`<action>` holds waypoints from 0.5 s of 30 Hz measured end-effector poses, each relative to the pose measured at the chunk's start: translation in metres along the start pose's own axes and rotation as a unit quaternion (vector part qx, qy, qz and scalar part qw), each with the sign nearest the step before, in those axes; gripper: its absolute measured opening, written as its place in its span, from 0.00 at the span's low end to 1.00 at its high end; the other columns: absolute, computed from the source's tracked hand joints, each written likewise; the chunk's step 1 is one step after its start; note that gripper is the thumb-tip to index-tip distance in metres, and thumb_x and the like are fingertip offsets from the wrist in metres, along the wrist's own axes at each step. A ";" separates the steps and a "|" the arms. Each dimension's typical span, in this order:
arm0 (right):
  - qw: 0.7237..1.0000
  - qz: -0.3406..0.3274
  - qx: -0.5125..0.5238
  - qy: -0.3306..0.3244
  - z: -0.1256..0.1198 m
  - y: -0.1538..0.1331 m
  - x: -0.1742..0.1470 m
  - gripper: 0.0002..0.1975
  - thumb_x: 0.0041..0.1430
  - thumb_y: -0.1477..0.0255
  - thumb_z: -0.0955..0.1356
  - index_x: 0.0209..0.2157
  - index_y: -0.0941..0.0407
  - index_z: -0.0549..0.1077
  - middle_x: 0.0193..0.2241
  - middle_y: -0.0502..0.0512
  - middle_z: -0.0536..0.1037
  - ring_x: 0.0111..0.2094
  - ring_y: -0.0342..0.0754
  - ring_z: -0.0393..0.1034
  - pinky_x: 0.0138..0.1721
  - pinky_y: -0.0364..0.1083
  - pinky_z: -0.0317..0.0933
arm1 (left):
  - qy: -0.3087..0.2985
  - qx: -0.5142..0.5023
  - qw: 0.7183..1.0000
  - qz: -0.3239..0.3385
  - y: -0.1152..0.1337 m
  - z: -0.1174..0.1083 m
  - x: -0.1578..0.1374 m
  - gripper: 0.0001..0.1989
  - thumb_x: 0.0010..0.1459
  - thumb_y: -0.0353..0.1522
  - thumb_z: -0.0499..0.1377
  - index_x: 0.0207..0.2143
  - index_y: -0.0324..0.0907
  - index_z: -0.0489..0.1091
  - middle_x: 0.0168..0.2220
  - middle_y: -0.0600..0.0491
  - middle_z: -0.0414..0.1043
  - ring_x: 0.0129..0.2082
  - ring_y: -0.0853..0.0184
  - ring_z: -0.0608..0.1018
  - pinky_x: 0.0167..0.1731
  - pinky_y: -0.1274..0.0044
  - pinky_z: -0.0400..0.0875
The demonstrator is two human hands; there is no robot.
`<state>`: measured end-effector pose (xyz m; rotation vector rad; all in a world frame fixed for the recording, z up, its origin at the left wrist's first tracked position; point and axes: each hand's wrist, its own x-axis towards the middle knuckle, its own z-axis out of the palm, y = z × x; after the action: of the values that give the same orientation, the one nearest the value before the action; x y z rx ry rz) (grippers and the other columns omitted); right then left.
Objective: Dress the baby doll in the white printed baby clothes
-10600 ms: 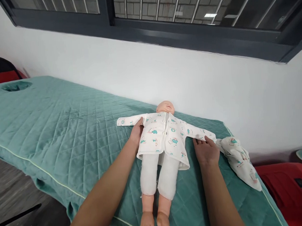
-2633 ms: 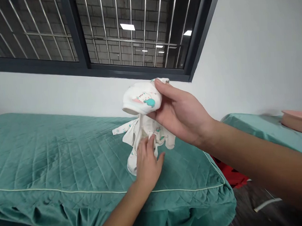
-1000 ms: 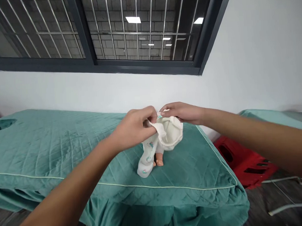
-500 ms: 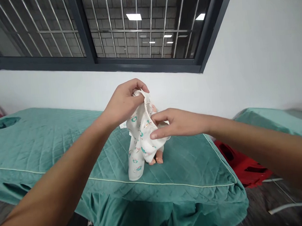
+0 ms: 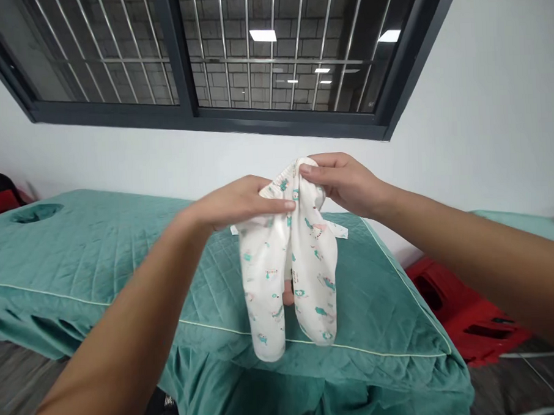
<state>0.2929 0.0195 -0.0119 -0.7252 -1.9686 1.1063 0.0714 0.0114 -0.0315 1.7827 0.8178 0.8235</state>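
Note:
Small white baby pants [image 5: 313, 255] with a teal and pink print hang upright, both legs dangling side by side. My left hand [image 5: 242, 201] grips them near the waistband, its thumb lying across the front. At the other end of the waistband, my right hand [image 5: 344, 177] pinches the gathered fabric between thumb and fingers. Behind the pants lies a doll, mostly hidden; a bit of its foot [image 5: 288, 292] shows between the legs. A white printed sleeve [image 5: 337, 229] sticks out to the right behind the pants.
A teal quilted massage bed [image 5: 137, 262] with a face hole [image 5: 36, 213] at its far left lies under the doll. Red plastic objects [image 5: 465, 315] stand on the floor at right. A barred window [image 5: 277, 119] is in the wall behind.
The pants have turned and now hang with both legs apart and facing me. My right hand has moved up and closed on the waistband; my left hand has shifted slightly lower.

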 end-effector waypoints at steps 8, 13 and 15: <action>0.989 0.123 0.074 -0.032 -0.006 0.044 -0.006 0.24 0.53 0.47 0.71 0.31 0.55 0.78 0.28 0.55 0.80 0.27 0.47 0.72 0.28 0.46 0.65 | 0.056 -0.310 0.947 0.065 -0.069 0.019 0.031 0.10 0.52 0.35 0.63 0.34 0.37 0.76 0.32 0.49 0.79 0.34 0.61 0.80 0.36 0.73 0.74; 0.964 0.203 -0.001 -0.173 0.000 0.087 -0.002 0.21 0.50 0.53 0.76 0.36 0.56 0.80 0.34 0.56 0.82 0.34 0.49 0.75 0.36 0.46 0.68 | 0.036 -0.342 0.939 -0.004 -0.099 0.031 0.042 0.14 0.57 0.42 0.62 0.34 0.39 0.75 0.30 0.49 0.77 0.32 0.61 0.80 0.33 0.73 0.75; 0.972 0.199 0.021 -0.123 0.000 0.102 0.003 0.19 0.53 0.54 0.75 0.36 0.56 0.80 0.34 0.56 0.82 0.36 0.50 0.76 0.39 0.47 0.68 | 0.012 -0.340 0.940 -0.033 -0.112 0.035 0.042 0.19 0.59 0.46 0.61 0.39 0.38 0.75 0.33 0.48 0.78 0.33 0.61 0.81 0.35 0.72 0.75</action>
<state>0.3022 0.0695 -0.1004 -1.0338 -2.0465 1.5347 0.1045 0.0627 -0.1395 1.1268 0.5122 0.9415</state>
